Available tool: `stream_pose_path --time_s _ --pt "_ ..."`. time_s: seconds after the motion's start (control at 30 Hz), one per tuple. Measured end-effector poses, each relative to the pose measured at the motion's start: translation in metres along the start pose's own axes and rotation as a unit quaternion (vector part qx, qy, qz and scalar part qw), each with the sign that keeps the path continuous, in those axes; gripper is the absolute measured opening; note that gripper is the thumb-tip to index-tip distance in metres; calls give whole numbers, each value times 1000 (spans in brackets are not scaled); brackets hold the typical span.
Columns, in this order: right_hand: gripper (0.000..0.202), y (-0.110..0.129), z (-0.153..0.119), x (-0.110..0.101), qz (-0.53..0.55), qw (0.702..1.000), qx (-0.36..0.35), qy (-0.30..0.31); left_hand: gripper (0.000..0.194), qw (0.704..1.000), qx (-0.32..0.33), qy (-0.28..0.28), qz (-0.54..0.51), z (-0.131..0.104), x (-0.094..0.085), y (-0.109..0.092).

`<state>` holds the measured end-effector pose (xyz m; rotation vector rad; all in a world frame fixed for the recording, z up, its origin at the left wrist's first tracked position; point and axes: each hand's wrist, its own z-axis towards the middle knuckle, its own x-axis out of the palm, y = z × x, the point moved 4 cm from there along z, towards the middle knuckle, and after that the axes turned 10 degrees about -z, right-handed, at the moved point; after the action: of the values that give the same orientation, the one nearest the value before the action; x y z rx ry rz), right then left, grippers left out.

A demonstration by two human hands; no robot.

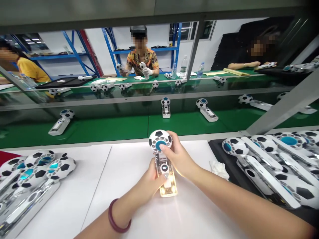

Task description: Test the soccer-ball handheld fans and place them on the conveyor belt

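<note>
Near the centre, a white handheld device has a football-patterned round head with a blue disc. Its handle glows warm yellow and a small round display reads about 100. My left hand is closed round the handle, thumb beside the display. Around the right side of the ball head wraps my right hand, its thumb on the blue disc. The device is tilted, head away from me, above the white work surface.
Similar devices are piled at left and on a black tray at right, beside a crumpled white tissue. More lie on the green belt ahead. A slanted metal post stands right. People sit across.
</note>
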<state>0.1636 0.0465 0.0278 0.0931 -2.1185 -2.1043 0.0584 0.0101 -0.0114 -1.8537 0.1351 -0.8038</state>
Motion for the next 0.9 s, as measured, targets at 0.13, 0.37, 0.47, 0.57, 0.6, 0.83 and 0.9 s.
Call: stream_pose_path --time_s 0.13,0.37,0.47,0.57,0.6,0.83,0.9 --pt "40 2 -2 1 27 1000 12 1 59 1000 -20 -2 -16 -3 0 0" --pt "41 5 -3 1 29 999 30 8 59 999 -21 21 -18 -6 1 -3" --pt "42 5 -3 1 23 999 31 11 57 1000 -17 24 -10 -7 1 -4" --pt "41 7 -4 -1 -13 1000 14 4 59 999 -12 30 7 -7 1 -4" --pt "41 8 -4 -2 -26 1000 9 3 60 999 -12 34 12 -7 1 -4" --pt "42 7 -4 -2 -28 999 21 2 69 999 -1 37 30 -6 -2 -5" --pt "42 6 -3 -2 -27 999 20 1 68 999 -11 44 28 -7 -1 -6"
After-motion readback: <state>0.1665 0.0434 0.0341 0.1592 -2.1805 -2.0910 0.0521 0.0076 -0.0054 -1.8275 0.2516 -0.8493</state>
